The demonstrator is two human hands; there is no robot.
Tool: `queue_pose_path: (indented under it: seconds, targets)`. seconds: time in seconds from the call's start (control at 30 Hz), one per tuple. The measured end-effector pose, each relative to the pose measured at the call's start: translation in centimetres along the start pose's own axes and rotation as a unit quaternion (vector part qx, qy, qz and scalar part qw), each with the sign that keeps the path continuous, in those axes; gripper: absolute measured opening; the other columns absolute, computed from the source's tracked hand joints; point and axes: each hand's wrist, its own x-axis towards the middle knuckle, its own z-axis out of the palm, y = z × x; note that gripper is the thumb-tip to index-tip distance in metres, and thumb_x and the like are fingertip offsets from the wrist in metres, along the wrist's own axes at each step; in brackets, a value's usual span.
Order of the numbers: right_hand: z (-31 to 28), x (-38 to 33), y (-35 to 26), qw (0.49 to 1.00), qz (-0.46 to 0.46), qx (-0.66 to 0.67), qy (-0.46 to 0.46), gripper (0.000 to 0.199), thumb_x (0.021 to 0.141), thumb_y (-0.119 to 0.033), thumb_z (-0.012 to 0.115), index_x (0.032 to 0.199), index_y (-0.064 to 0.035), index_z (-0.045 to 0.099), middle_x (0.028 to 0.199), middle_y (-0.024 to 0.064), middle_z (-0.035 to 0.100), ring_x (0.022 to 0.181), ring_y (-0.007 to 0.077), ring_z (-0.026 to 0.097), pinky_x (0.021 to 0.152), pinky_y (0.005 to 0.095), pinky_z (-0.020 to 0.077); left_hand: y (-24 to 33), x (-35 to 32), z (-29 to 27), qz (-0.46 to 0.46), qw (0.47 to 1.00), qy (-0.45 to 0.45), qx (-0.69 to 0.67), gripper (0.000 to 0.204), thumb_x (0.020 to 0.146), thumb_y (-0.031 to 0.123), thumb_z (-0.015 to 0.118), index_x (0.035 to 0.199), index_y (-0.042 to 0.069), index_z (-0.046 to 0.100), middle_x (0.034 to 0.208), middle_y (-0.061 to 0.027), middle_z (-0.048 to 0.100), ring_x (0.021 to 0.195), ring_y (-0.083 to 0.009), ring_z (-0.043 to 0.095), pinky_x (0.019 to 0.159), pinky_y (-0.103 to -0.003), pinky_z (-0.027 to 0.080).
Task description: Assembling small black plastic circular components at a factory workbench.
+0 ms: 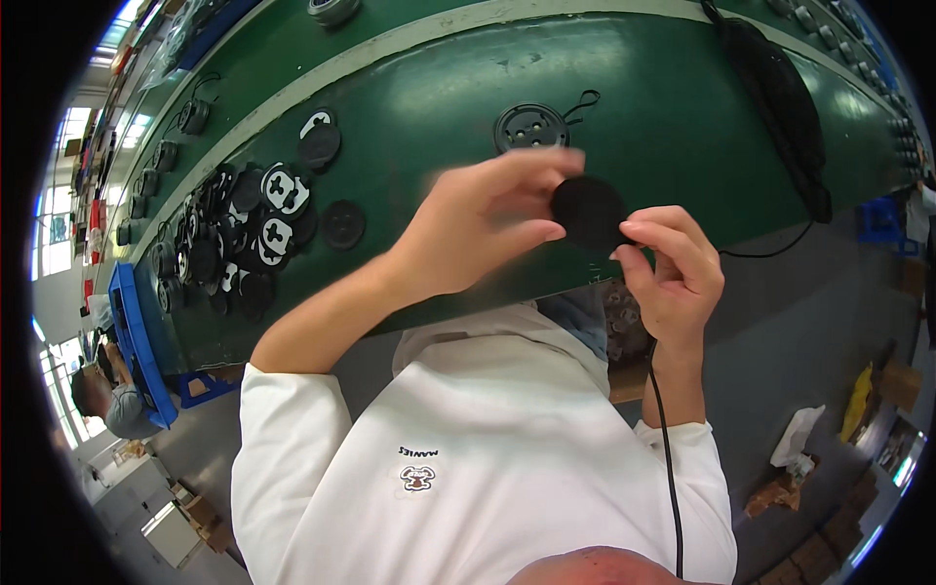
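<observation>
A flat black disc (588, 213) is held above the near edge of the green table. My right hand (678, 271) pinches its right rim between thumb and fingertips. At the disc's left side, my left hand (478, 214) is slightly blurred, thumb and fingers spread apart, holding nothing that I can see. Just beyond it lies a round black device (531, 127) with several light spots on its face and a cord loop; the left hand partly covers it.
A heap of black discs, some with white cut-out patterns (278, 239), covers the table's left part. One black disc (343, 224) lies apart from it. At the right is a long black pouch (780, 117). A blue crate (136, 341) stands at the left edge, near another person (122, 400).
</observation>
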Motion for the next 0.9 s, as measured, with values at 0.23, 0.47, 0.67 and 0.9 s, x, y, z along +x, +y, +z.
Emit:
queue_pose_path:
  seconds: [0.23, 0.47, 0.67, 0.9]
  targets:
    - [-0.2, 0.8, 0.3, 0.978, 0.101, 0.142, 0.116, 0.023, 0.090, 0.011, 0.071, 0.109, 0.0009, 0.078, 0.105, 0.0093, 0.073, 0.079, 0.0139, 0.063, 0.068, 0.0240, 0.0577, 0.0, 4.0, -3.6, 0.147, 0.881, -0.032, 0.448, 0.100, 0.081, 0.008, 0.086, 0.167, 0.006, 0.034, 0.155, -0.0176, 0.052, 0.134, -0.0337, 0.057, 0.115, -0.044, 0.048]
    - [1.4, 0.9, 3.1, 0.908, 0.329, 0.254, 0.047, 0.022, 0.093, 0.009, 0.071, 0.114, 0.0044, 0.076, 0.110, 0.0097, 0.071, 0.084, 0.0143, 0.064, 0.077, 0.0245, 0.0585, -3.5, -0.4, -2.9, 0.065, 0.966, -0.066, 0.240, 0.099, 0.079, 0.012, 0.089, 0.165, 0.012, 0.039, 0.155, -0.0170, 0.050, 0.134, -0.0348, 0.057, 0.113, -0.044, 0.049]
    - [1.4, 0.4, 2.9, 0.938, 0.283, 0.200, 0.025, 0.024, 0.093, 0.009, 0.073, 0.117, 0.0058, 0.076, 0.109, 0.0099, 0.071, 0.086, 0.0141, 0.064, 0.079, 0.0231, 0.0570, -6.1, -1.5, -2.2, 0.130, 0.953, -0.025, 0.272, 0.098, 0.077, 0.010, 0.090, 0.163, 0.013, 0.043, 0.154, -0.0171, 0.051, 0.131, -0.0342, 0.059, 0.111, -0.043, 0.050]
    - [1.6, 1.7, 2.1, 0.979, 0.201, -0.004, 0.011, 0.031, 0.092, 0.007, 0.076, 0.123, 0.0064, 0.074, 0.107, 0.0098, 0.072, 0.085, 0.0138, 0.064, 0.078, 0.0210, 0.0548, -6.1, -1.6, -1.9, 0.110, 0.960, 0.005, 0.257, 0.097, 0.076, 0.010, 0.092, 0.161, 0.011, 0.045, 0.152, -0.0154, 0.054, 0.129, -0.0325, 0.061, 0.111, -0.042, 0.051]
